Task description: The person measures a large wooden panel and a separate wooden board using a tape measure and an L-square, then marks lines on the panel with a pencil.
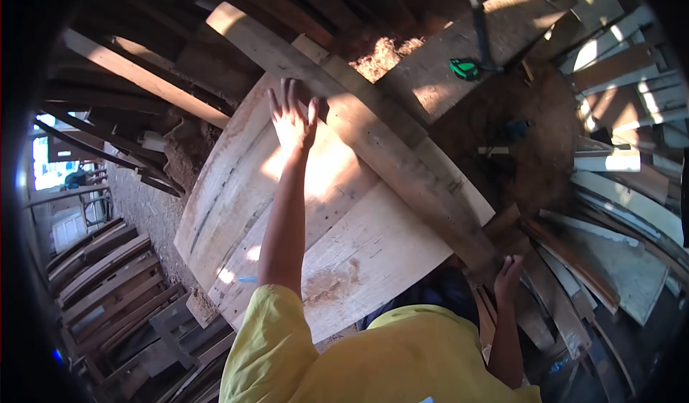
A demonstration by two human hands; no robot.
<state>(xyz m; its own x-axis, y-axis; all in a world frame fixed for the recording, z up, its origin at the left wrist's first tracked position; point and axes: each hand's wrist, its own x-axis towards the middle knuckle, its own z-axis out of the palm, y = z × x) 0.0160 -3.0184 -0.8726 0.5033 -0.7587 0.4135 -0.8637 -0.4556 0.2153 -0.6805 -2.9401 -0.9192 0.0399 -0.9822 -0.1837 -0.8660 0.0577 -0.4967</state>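
My left hand (293,119) lies with its fingers spread on a wide wooden work surface of pale boards (359,238), its thumb side close against a long plank (344,119). That plank runs diagonally across the boards, from the far left down toward my right side. Near its shadowed near end is my right hand (507,279), fingers loosely bent and apart; I see nothing held in it. Whether it touches the plank is hard to tell in the dark. A small blue item (247,279) lies on the boards beside my left forearm.
A second wooden bench (459,66) at the far right carries a black and green tool (465,68). Sawdust (387,55) lies beyond the plank. Stacked timber (108,281) stands at the left, with more boards (610,259) at the right. A blue tool (515,129) sits on the ground.
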